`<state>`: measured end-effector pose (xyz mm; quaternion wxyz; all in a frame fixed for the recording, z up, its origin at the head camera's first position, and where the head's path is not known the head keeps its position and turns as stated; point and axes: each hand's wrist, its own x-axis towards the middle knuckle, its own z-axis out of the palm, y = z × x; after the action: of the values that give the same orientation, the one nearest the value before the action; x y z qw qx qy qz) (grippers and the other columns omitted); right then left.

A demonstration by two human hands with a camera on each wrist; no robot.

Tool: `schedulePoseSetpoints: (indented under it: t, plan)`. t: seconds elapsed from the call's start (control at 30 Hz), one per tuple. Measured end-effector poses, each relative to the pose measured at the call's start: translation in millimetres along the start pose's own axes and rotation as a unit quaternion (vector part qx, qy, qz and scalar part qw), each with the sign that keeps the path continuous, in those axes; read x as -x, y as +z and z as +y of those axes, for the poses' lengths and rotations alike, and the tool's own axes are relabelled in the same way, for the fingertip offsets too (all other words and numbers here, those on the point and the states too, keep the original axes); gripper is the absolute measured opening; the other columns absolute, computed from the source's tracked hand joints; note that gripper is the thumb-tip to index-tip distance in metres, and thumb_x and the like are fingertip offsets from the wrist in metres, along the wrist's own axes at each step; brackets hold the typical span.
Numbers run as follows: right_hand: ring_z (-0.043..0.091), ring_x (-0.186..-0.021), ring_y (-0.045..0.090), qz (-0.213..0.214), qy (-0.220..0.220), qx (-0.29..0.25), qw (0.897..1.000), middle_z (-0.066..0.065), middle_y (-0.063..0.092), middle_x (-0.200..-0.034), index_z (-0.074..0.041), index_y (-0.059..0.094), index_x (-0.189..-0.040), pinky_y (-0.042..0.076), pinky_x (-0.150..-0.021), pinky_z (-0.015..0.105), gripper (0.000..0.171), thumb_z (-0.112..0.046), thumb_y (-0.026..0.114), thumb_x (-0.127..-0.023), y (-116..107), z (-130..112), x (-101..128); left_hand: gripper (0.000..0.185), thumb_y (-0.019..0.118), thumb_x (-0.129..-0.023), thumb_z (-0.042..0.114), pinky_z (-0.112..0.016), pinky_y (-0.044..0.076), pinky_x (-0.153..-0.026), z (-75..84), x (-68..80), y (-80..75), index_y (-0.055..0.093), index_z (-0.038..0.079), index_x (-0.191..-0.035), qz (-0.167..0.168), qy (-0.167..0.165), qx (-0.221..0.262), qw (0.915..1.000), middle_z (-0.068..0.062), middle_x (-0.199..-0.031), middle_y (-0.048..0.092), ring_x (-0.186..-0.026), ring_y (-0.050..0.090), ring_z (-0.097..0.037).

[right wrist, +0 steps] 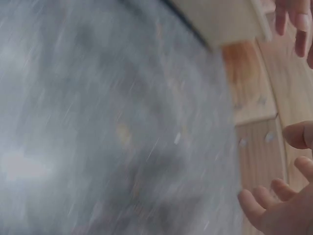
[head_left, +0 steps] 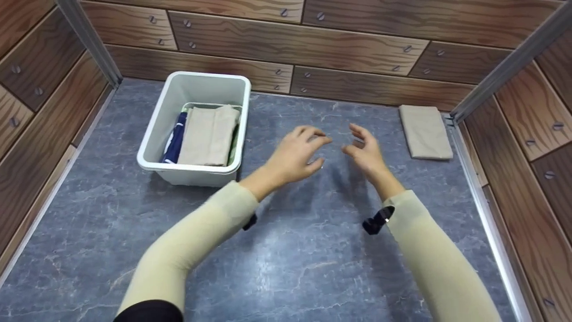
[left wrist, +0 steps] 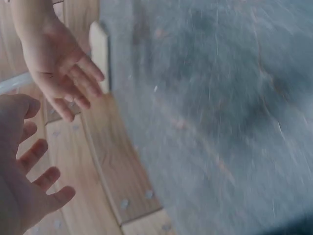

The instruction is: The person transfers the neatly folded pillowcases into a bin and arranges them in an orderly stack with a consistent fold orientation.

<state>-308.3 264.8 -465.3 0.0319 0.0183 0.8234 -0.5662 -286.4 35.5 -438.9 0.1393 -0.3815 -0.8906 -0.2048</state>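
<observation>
Both hands hover over the middle of the grey marbled surface with nothing in them. My left hand (head_left: 297,154) has its fingers spread and loosely bent, a little right of the white bin. Facing it across a small gap is my right hand (head_left: 366,154), fingers also relaxed and parted. The white bin (head_left: 149,147) holds a folded beige cloth (head_left: 208,136) on top, with a dark blue cloth (head_left: 176,136) along its left side and a bit of green at the right. Another folded beige cloth (head_left: 426,132) lies flat at the far right, apart from the right hand.
Wood-patterned walls (head_left: 357,40) with printed screws border the surface at the back and both sides. A metal rail (head_left: 487,223) runs along the right edge. Black wrist devices (head_left: 377,220) sit at the cuffs. The wrist views are blurred.
</observation>
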Motion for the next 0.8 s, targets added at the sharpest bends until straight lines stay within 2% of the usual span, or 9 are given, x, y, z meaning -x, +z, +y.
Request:
schedulePoseSetpoints:
  t: [0.17, 0.3, 0.4, 0.5, 0.63, 0.8]
  plan:
    - [0.042, -0.143, 0.031, 0.058, -0.008, 0.091, 0.994, 0.018, 0.035, -0.156, -0.008, 0.039, -0.152, 0.032, -0.117, 0.052, 0.065, -0.011, 0.063, -0.092, -26.0, 33.8, -1.0, 0.045, 0.061, -0.097, 0.036, -0.05, 0.032, -0.118, 13.0, -26.4, 36.6, 0.057, 0.019, -0.139, -0.028, -0.007, -0.022, 0.9993, -0.006, -0.143, 0.052, -0.139, 0.04, -0.035]
    - [0.039, -0.145, 0.03, 0.098, -0.005, 0.164, 0.982, 0.019, 0.034, -0.156, -0.01, 0.04, -0.152, 0.027, -0.119, 0.054, 0.065, -0.017, 0.063, -0.092, -51.6, 53.8, 2.1, 0.047, 0.059, -0.098, 0.039, -0.052, 0.026, -0.12, 25.0, -49.8, 67.1, 0.055, 0.02, -0.141, -0.043, 0.001, -0.023, 0.9988, -0.006, -0.146, 0.049, -0.142, 0.035, -0.036]
    - [0.038, -0.145, 0.03, 0.115, -0.013, 0.2, 0.973, 0.019, 0.035, -0.156, -0.009, 0.04, -0.152, 0.024, -0.12, 0.053, 0.065, -0.021, 0.063, -0.092, -68.4, 66.8, 3.5, 0.047, 0.055, -0.099, 0.04, -0.051, 0.024, -0.121, 31.7, -59.8, 90.0, 0.054, 0.021, -0.142, -0.053, -0.002, -0.022, 0.9984, -0.005, -0.148, 0.048, -0.143, 0.034, -0.035]
    - [0.04, -0.146, 0.028, 0.123, -0.017, 0.226, 0.966, 0.022, 0.033, -0.156, -0.006, 0.039, -0.151, 0.023, -0.121, 0.053, 0.065, -0.023, 0.063, -0.094, -84.0, 81.1, 8.1, 0.047, 0.053, -0.1, 0.042, -0.051, 0.025, -0.121, 39.2, -66.0, 111.5, 0.052, 0.023, -0.143, -0.079, -0.01, -0.026, 0.9965, -0.003, -0.149, 0.046, -0.145, 0.032, -0.034]
    - [0.045, -0.147, 0.022, 0.129, -0.009, 0.252, 0.959, 0.027, 0.026, -0.158, -0.004, 0.036, -0.153, 0.019, -0.121, 0.057, 0.067, -0.029, 0.061, -0.096, -104.1, 95.2, 11.6, 0.05, 0.051, -0.101, 0.045, -0.052, 0.027, -0.12, 46.5, -78.9, 132.7, 0.049, 0.024, -0.146, -0.116, -0.012, -0.042, 0.9923, -0.003, -0.151, 0.043, -0.145, 0.03, -0.034]
    - [0.051, -0.148, 0.011, 0.125, 0.013, 0.261, 0.957, 0.028, 0.016, -0.161, -0.007, 0.03, -0.156, 0.012, -0.12, 0.064, 0.073, -0.041, 0.057, -0.098, -123.5, 108.0, 15.4, 0.052, 0.046, -0.102, 0.051, -0.053, 0.026, -0.12, 56.0, -94.0, 153.7, 0.047, 0.026, -0.147, -0.158, -0.021, -0.075, 0.9844, -0.003, -0.155, 0.038, -0.147, 0.026, -0.033]
